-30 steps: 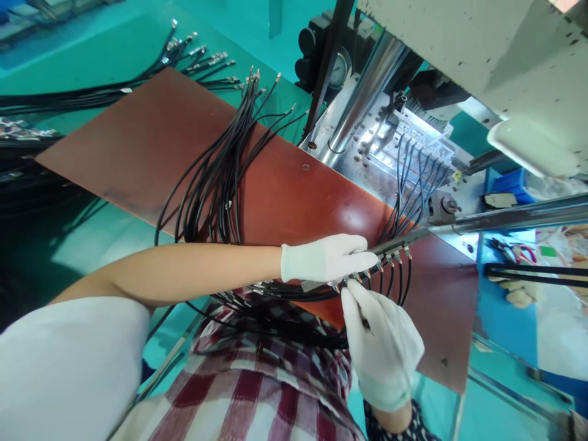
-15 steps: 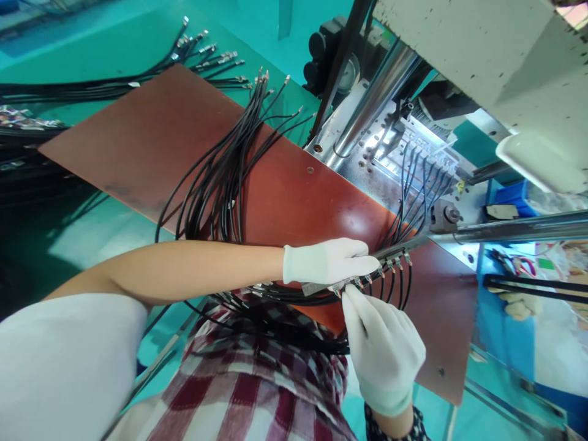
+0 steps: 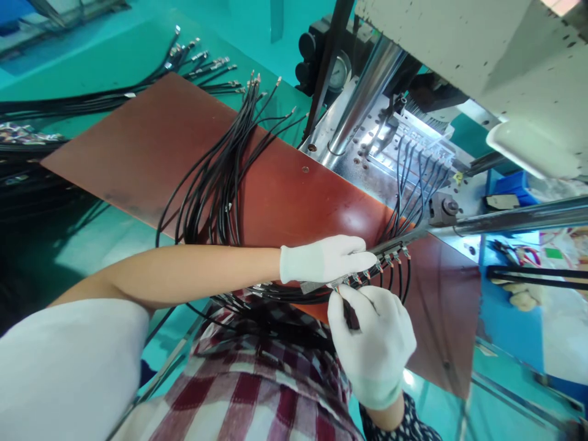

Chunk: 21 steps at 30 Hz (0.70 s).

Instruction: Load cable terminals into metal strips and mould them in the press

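A long metal bar [image 3: 403, 239] carries a row of black cables with small metal connectors [image 3: 395, 257] along its edge. My left hand [image 3: 327, 260], in a white glove, is closed over the left part of this bar. Just below it my right hand [image 3: 375, 344], also gloved, pinches a cable end at the bar's left end; its fingertips partly hide that end. Loops of black cable [image 3: 401, 283] hang from the connectors, to the right of my fingers.
A brown board [image 3: 285, 199] lies under my arms, with a bundle of black cables [image 3: 229, 177] on it. At the upper right is a press [image 3: 361, 138] whose lit fixture [image 3: 413, 147] holds several cable ends. More cables [image 3: 82, 101] lie at the upper left.
My right hand has shifted slightly left and down, with its fingers a little more curled. My left hand stays on the bar. The whole view has moved slightly.
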### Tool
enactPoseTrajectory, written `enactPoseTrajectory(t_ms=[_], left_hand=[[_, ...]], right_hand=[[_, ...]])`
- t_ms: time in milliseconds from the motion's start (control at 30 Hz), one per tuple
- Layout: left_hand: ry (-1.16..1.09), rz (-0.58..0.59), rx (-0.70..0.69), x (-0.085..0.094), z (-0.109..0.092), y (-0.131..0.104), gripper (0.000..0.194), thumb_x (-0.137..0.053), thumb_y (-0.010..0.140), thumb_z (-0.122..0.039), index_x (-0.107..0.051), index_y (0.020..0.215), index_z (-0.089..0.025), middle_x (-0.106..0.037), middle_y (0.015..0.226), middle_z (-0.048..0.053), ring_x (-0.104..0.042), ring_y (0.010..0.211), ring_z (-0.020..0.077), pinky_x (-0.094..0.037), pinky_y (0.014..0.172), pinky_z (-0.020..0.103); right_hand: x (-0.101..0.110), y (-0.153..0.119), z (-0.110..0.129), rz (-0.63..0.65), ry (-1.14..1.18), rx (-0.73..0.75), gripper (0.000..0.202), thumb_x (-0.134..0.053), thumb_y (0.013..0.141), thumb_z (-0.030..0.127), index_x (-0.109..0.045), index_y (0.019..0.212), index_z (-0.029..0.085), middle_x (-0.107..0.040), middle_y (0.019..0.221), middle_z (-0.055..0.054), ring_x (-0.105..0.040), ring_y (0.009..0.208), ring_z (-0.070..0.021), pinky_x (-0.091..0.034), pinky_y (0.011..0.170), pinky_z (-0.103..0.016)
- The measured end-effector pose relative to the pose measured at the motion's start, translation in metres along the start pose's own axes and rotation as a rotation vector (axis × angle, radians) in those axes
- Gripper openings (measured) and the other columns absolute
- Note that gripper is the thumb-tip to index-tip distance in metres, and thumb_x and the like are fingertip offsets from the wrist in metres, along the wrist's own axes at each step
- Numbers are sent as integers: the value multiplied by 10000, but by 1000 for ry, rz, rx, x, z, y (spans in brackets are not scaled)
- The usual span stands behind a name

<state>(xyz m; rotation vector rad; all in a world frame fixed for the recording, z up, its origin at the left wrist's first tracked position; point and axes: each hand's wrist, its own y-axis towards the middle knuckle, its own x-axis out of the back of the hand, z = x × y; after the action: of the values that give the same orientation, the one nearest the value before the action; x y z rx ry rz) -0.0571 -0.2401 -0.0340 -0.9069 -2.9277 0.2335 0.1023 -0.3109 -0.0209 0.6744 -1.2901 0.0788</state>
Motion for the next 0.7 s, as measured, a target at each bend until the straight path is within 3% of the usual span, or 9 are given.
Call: enactPoseTrajectory(t_ms=[300,467,700], left_hand=[[-24,-44,-12,-5,-4,-2,335,-433,985,-419,-391,745,-189,-544,729,-38,-494,659,91,-401,626,243],[27,-52,-23,-5,-5,-4,339,-423,999,-418,-395,751,-189,-421,655,-61,-404,607,89,-342,593,255],[57,-25,29,-3,-13,-4,308,-409,1001,-375,-391,753,-193,-400,626,-61,-367,582,96,-301,577,259]], right_hand=[[-4,-3,2,-23,28,-9,124,-648,887,209,-741,804,207,-629,719,-16,-542,676,-170,-397,658,-316],[10,-3,-21,-14,111,-37,74,-708,887,247,-758,927,209,-660,806,-20,-574,720,-159,-434,702,-309],[11,9,-26,12,-60,-18,105,-688,886,269,-734,798,235,-664,765,-12,-542,722,-187,-378,685,-336]])
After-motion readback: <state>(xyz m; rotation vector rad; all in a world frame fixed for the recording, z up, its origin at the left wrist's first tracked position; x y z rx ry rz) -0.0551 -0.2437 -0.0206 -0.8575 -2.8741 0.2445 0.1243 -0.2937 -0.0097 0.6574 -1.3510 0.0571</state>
